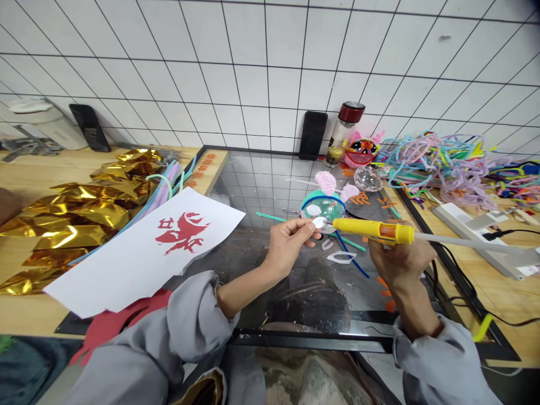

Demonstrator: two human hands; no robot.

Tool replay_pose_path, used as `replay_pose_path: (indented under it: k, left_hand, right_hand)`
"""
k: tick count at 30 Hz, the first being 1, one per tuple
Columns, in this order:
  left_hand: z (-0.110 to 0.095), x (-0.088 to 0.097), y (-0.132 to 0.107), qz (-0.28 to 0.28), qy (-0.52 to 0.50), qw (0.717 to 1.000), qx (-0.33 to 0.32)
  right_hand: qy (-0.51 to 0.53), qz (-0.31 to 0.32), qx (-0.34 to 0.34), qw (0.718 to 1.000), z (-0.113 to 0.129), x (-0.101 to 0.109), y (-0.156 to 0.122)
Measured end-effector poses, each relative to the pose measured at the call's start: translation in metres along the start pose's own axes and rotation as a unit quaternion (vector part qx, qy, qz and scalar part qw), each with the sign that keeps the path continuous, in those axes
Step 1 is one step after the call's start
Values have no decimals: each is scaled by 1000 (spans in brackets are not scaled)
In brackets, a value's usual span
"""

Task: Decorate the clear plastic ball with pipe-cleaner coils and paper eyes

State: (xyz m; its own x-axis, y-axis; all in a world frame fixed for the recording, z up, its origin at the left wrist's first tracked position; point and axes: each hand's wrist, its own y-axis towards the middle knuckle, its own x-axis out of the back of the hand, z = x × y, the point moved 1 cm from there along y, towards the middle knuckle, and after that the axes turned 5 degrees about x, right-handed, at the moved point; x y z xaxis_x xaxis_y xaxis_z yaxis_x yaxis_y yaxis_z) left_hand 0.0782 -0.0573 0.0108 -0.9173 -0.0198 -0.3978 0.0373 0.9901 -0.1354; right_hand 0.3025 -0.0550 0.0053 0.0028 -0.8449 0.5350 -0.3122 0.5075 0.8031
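My left hand pinches a small white oval piece between thumb and fingers, above a black glass-topped mat. My right hand grips a yellow glue gun, and its nozzle touches the white piece. A clear glue stick pokes out of the back of the glue gun to the right. Just behind the piece sits a teal dome craft with pink fuzzy ears. White cut-out shapes and a blue pipe cleaner lie on the mat under my hands.
A white sheet with a red paper cutting lies at left, beside crumpled gold foil. A heap of coloured pipe cleaners fills the back right. A red-lidded jar, two phones and a white power strip stand nearby.
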Motion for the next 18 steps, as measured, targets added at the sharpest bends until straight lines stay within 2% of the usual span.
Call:
replay_pose_path:
  k: [7,12,18]
  left_hand:
    - [0,-1,0,20,14,1000,1]
    - [3,0,0,27,30,999,-8]
    - [4,-1,0,29,53,998,-11]
  right_hand:
    - [-4,-64,23,998,4,3,2]
    - [12,-49,16,999,5,1,2]
    - [-1,-61,43,997,7,3,2]
